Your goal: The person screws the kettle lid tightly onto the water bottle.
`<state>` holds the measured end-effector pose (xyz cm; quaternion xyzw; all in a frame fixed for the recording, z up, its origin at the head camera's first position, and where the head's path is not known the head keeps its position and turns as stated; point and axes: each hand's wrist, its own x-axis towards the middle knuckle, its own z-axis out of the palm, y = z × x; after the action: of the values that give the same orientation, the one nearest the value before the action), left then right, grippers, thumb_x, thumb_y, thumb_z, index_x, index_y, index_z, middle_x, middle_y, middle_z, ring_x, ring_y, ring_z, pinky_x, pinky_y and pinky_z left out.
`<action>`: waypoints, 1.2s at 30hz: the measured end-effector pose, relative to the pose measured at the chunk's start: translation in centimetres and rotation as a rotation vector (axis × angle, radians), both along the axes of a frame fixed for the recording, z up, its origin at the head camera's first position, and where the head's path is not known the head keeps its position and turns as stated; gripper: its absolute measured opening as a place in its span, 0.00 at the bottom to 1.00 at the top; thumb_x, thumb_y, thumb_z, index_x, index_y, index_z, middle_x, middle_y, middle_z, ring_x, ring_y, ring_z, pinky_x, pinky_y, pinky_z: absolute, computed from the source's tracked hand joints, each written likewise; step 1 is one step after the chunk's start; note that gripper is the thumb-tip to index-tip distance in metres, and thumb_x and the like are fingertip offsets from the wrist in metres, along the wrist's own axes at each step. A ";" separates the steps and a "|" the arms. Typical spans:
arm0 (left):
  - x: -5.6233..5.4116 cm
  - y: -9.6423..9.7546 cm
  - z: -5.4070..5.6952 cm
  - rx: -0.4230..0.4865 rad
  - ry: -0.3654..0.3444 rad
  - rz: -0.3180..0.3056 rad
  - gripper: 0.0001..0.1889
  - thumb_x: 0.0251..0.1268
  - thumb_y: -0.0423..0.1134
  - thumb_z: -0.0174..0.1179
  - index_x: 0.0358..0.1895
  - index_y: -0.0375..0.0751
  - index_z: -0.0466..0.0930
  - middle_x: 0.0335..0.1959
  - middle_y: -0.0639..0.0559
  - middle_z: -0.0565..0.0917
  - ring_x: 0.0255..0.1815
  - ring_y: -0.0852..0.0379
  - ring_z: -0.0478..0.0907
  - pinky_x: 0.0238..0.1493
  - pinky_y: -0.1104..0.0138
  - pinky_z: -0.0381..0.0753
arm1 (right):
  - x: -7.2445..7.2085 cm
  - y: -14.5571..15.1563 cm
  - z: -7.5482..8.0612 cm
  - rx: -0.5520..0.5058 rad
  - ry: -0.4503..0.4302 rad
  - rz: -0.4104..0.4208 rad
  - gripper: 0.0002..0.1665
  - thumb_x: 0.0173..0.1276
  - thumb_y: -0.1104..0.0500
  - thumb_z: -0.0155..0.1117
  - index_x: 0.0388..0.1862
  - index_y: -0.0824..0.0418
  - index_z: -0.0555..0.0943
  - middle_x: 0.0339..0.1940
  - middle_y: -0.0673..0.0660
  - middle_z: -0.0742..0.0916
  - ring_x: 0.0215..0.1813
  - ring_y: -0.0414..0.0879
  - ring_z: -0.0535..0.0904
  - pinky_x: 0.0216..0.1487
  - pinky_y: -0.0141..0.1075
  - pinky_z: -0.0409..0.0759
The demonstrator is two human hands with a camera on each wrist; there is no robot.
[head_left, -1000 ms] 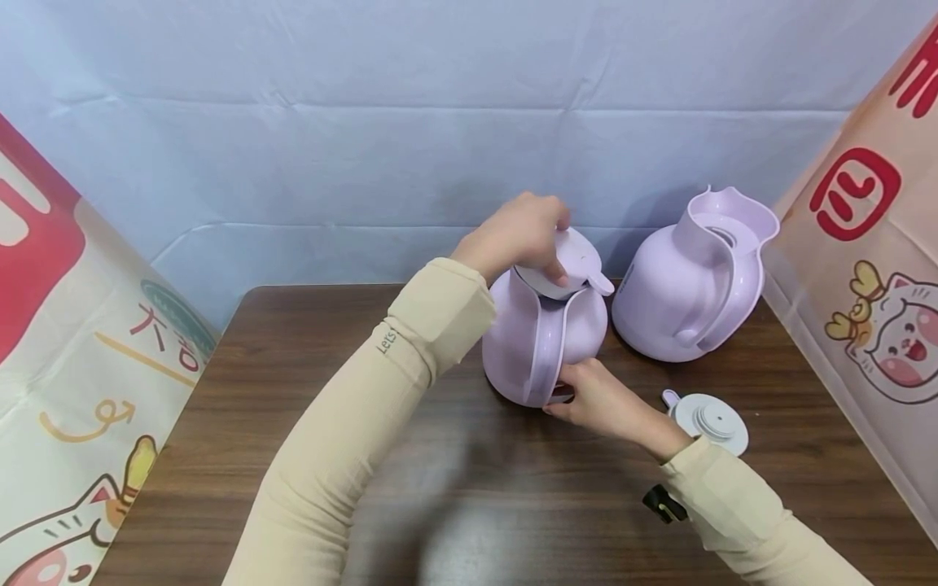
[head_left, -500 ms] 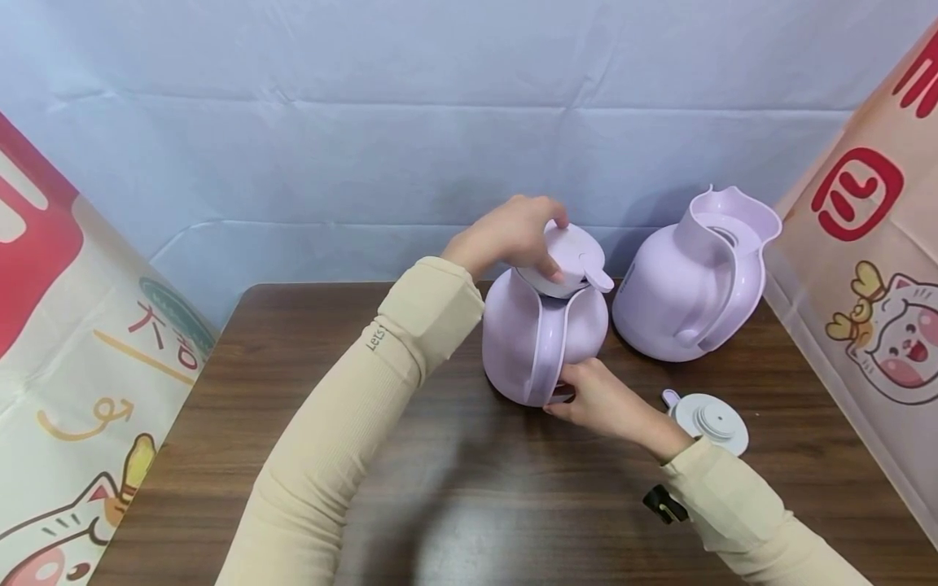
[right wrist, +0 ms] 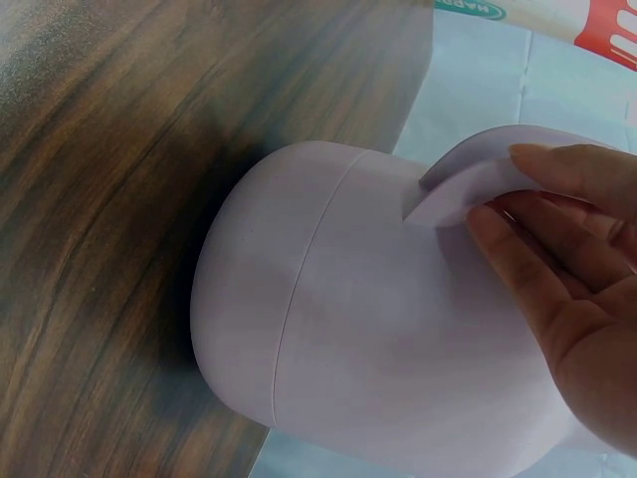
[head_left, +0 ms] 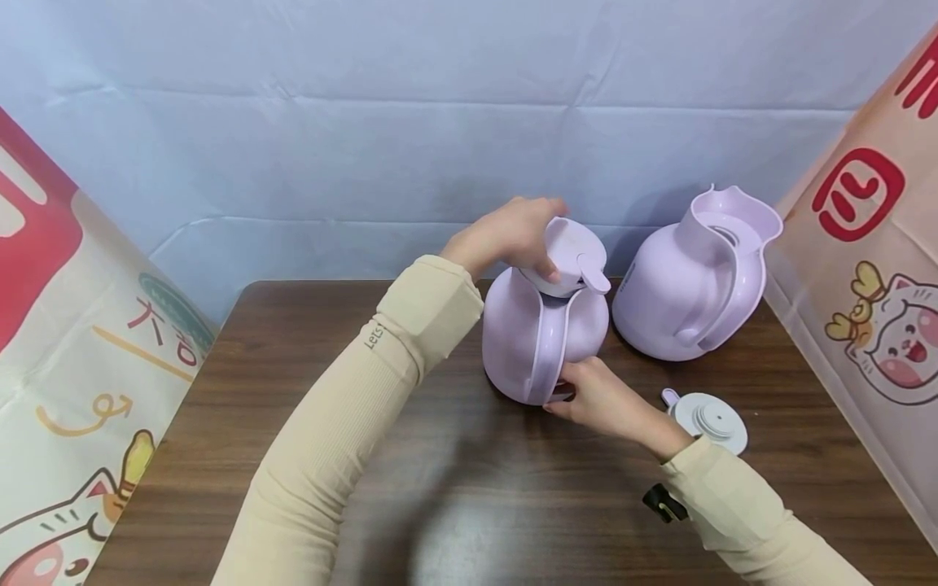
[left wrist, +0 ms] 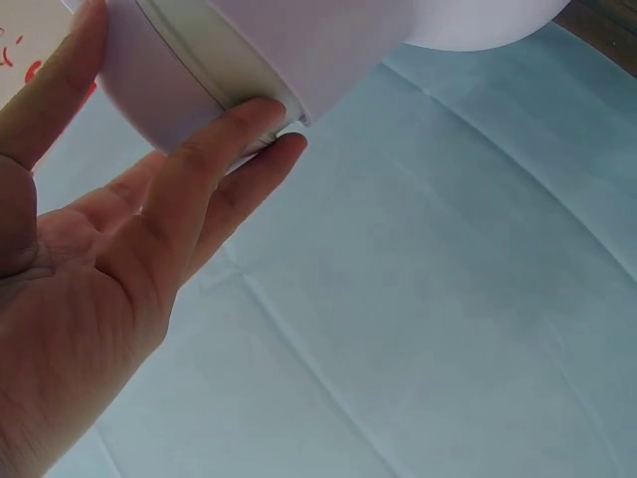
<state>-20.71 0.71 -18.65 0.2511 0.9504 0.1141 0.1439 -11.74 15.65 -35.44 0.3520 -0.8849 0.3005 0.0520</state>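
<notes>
A lilac vacuum jug (head_left: 509, 338) stands upright on the table, its handle facing me. My left hand (head_left: 506, 232) grips a round lilac lid (head_left: 577, 248) at the jug's mouth, thumb on the near side and fingers over the far edge. The lid's small tab (head_left: 593, 274) points toward the near right. In the left wrist view, fingertips (left wrist: 261, 112) lie along the pale band under the lid, right at the jug's rim. My right hand (head_left: 604, 399) pinches the lower part of the jug handle (right wrist: 488, 184), thumb on one side and fingers on the other.
A second lilac jug (head_left: 663, 289), lidless, stands to the right near the back cloth (head_left: 366, 163). Before it lies an upturned white lid (head_left: 714, 423), partly behind my right wrist. A small black object (head_left: 665, 503) shows beside the right sleeve. Printed cloths border both sides.
The lid has turned slightly and settled flatter on the jug's mouth, its tab shifting a little. My left hand has moved slightly left; the right hand stays on the handle.
</notes>
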 end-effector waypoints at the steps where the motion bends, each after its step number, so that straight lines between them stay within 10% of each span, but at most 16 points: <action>1: 0.0 0.0 0.0 -0.004 0.003 -0.004 0.42 0.49 0.44 0.69 0.68 0.47 0.57 0.62 0.53 0.67 0.60 0.55 0.61 0.56 0.68 0.63 | 0.0 0.0 0.0 -0.002 -0.001 0.001 0.13 0.40 0.70 0.72 0.27 0.64 0.80 0.24 0.51 0.84 0.29 0.47 0.80 0.32 0.37 0.78; 36: -0.4 -0.7 -0.9 0.005 -0.006 0.018 0.32 0.47 0.41 0.70 0.58 0.39 0.69 0.49 0.50 0.75 0.47 0.56 0.69 0.47 0.68 0.69 | -0.1 0.0 -0.1 -0.025 -0.036 0.023 0.13 0.41 0.72 0.71 0.28 0.65 0.80 0.26 0.53 0.84 0.30 0.45 0.81 0.32 0.36 0.79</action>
<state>-21.06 0.02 -19.53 0.2424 0.9519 0.1187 0.1452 -11.83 15.69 -35.58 0.3559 -0.8778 0.3184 0.0369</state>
